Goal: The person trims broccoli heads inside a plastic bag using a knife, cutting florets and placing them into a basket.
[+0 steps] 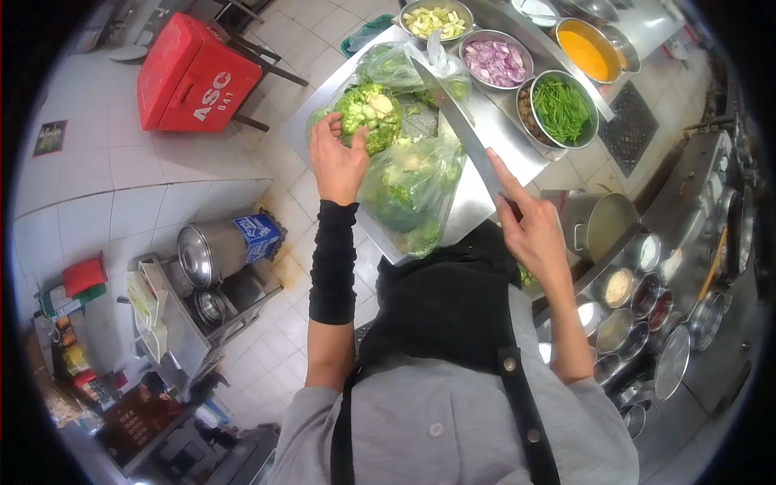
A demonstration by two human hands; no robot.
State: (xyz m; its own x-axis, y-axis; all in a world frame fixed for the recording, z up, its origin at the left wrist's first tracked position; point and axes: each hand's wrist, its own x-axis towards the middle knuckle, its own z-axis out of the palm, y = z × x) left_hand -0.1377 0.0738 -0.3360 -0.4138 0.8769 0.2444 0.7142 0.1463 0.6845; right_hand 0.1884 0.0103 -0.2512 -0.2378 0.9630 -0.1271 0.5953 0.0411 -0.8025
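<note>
My left hand (338, 162) is closed around the near left side of a broccoli head (373, 121), whose pale cut stem faces up. In my right hand (529, 230) is a large kitchen knife (461, 125), its long blade pointing up and left across the table, the index finger stretched along its spine. The blade is apart from the broccoli. More broccoli lies in a clear plastic bag (412, 190) just below the held head. Another clear bag (440, 65) lies behind it, partly under the blade tip.
Along the steel table's (485, 174) right side stand bowls of chopped red onion (495, 63), cut green beans (563, 109) and pale green pieces (436, 22). An orange sauce pot (586, 52) is beyond. A red box (198, 77) stands left; a large pot (608, 226) sits right.
</note>
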